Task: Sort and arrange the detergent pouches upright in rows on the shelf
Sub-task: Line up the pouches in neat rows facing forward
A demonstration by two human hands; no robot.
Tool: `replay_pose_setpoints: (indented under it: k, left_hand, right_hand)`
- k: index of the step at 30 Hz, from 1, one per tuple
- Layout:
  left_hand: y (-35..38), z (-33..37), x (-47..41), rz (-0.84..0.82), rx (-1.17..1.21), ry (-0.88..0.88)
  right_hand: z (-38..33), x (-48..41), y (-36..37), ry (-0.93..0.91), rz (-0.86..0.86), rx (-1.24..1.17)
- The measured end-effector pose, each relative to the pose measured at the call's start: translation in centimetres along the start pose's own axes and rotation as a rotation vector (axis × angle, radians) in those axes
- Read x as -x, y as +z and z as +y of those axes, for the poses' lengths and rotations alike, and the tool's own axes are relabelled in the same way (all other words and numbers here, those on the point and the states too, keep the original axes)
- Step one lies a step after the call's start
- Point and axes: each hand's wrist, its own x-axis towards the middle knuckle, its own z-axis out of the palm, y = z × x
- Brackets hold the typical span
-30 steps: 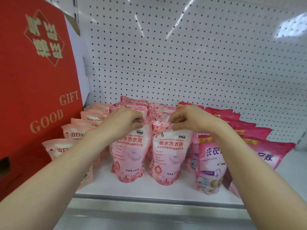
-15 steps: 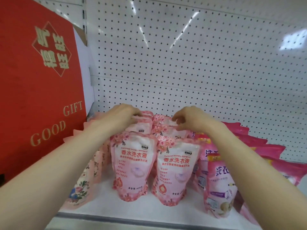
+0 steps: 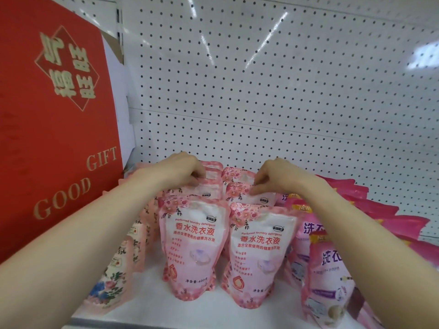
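Two rows of light pink flower-printed detergent pouches stand upright on the white shelf (image 3: 152, 312). The front left pouch (image 3: 193, 248) and front right pouch (image 3: 257, 262) stand free. My left hand (image 3: 179, 169) pinches the top of a pouch further back in the left row (image 3: 209, 184). Fingers of my right hand (image 3: 276, 176) grip the top of a back pouch in the right row (image 3: 242, 194). Both arms reach over the front pouches.
A tall red gift box (image 3: 54, 129) stands at the left. Floral pouches (image 3: 111, 279) lean beside it. Darker pink pouches (image 3: 330, 276) fill the right side, some lying tilted. White pegboard (image 3: 261, 91) backs the shelf.
Both hands let go of the front pouches' tops and moved back to the pouches behind them. The camera came closer and lower.
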Motion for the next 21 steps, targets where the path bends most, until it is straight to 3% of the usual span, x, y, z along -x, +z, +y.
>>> replay_pose_setpoints:
  k: [10, 12, 16, 21]
  left_hand:
    - [-1.2, 0.0, 2.0, 0.004, 0.09, -0.056]
    - [-2.6, -0.3, 4.1, 0.09, 0.122, -0.074]
    - [-4.2, -0.9, 11.1, 0.269, 0.153, -0.104]
    - [-2.0, -1.0, 18.5, 0.021, 0.219, -0.216]
  right_hand:
    - [-1.7, 1.0, -0.3, 0.046, 0.038, 0.085]
    - [-2.5, 2.2, -0.9, -0.013, 0.151, 0.073]
    - [-6.0, 5.9, -0.3, -0.252, 0.47, -0.24]
    - [-10.0, 7.8, 3.7, -0.295, 0.478, -0.133]
